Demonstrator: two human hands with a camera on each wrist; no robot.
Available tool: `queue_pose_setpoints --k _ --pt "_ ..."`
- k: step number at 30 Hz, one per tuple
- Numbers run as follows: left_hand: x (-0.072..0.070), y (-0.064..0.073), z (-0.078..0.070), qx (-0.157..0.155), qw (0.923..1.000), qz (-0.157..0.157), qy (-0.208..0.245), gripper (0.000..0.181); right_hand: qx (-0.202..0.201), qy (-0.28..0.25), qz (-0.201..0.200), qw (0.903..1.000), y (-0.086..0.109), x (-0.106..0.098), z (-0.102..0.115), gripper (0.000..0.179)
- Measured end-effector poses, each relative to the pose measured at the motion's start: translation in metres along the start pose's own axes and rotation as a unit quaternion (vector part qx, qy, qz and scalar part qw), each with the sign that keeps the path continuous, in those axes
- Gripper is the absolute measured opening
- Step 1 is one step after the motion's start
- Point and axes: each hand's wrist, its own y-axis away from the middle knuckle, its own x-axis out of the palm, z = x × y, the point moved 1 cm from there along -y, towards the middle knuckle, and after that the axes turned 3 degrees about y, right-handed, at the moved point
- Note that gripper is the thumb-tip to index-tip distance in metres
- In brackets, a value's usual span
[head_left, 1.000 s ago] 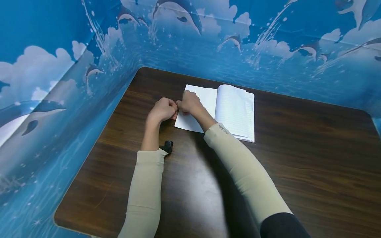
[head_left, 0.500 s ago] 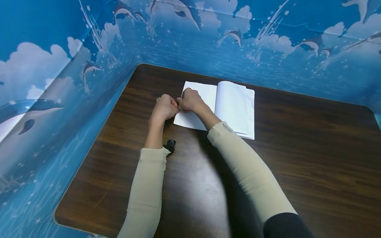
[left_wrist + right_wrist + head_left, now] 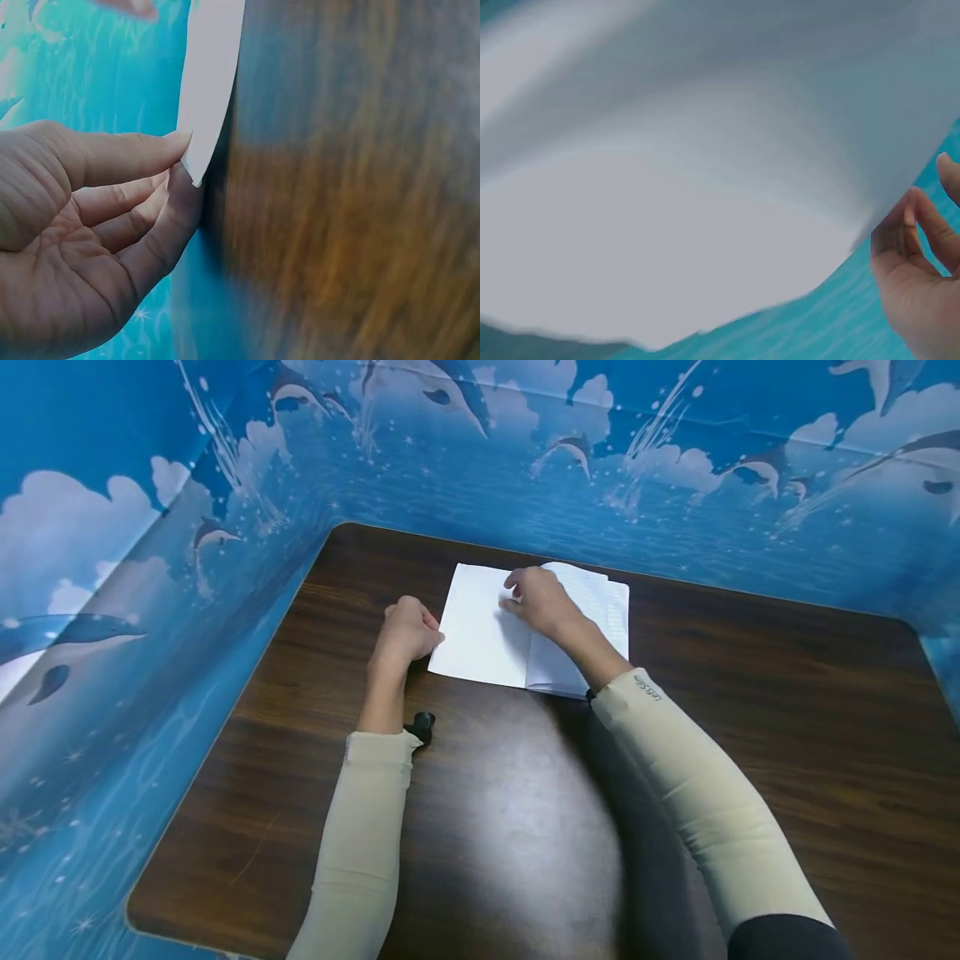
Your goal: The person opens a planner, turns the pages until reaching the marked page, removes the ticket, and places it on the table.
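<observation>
An open notebook (image 3: 476,627) with white pages lies toward the back of the dark wooden table. My left hand (image 3: 407,631) is at its left edge; in the left wrist view, thumb and forefinger pinch the paper's corner (image 3: 201,154). Over the middle of the notebook is my right hand (image 3: 547,602), its fingers loosely bent and thumb apart. It partly covers the lined right-hand pages (image 3: 613,610). In the right wrist view a large pale sheet (image 3: 675,225) fills most of the picture, and the fingers are beside its edge; whether they touch it I cannot tell.
The brown table (image 3: 750,710) extends to the right and front. A blue dolphin-print backdrop (image 3: 480,477) stands along its back and left sides. A small black device (image 3: 422,727) is at the left sleeve's cuff.
My right hand has left the notebook's left edge, beside my left hand, and moved right over the middle. My left hand remains at the left edge. The head view has shifted slightly.
</observation>
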Motion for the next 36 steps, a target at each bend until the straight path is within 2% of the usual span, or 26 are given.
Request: queue_pose_setpoints --k 6,12,17,22,28,36 --pt "0.006 0.002 -0.004 0.013 0.9998 -0.011 0.007 0.011 0.025 0.058 0.001 0.998 0.027 -0.019 -0.056 0.046" --pt "0.006 0.0 -0.002 0.013 0.9998 -0.014 0.001 0.01 0.066 0.102 0.023 0.9924 0.045 -0.019 -0.094 0.058" --pt "0.008 -0.001 -0.003 0.019 0.9997 -0.011 -0.004 0.011 0.123 0.106 0.035 0.986 0.057 -0.023 -0.109 0.065" --pt "0.009 -0.002 -0.003 0.025 0.9996 -0.01 -0.002 0.012 0.154 0.094 0.025 0.9833 0.064 -0.027 -0.125 0.067" --pt "0.01 -0.002 -0.004 0.028 0.9996 -0.005 0.002 0.014 0.16 0.085 0.014 0.9834 0.072 -0.031 -0.135 0.075" --pt "0.009 -0.001 -0.005 0.019 0.9998 -0.001 0.007 0.015 0.156 0.058 -0.018 0.9859 0.073 -0.028 -0.136 0.066"
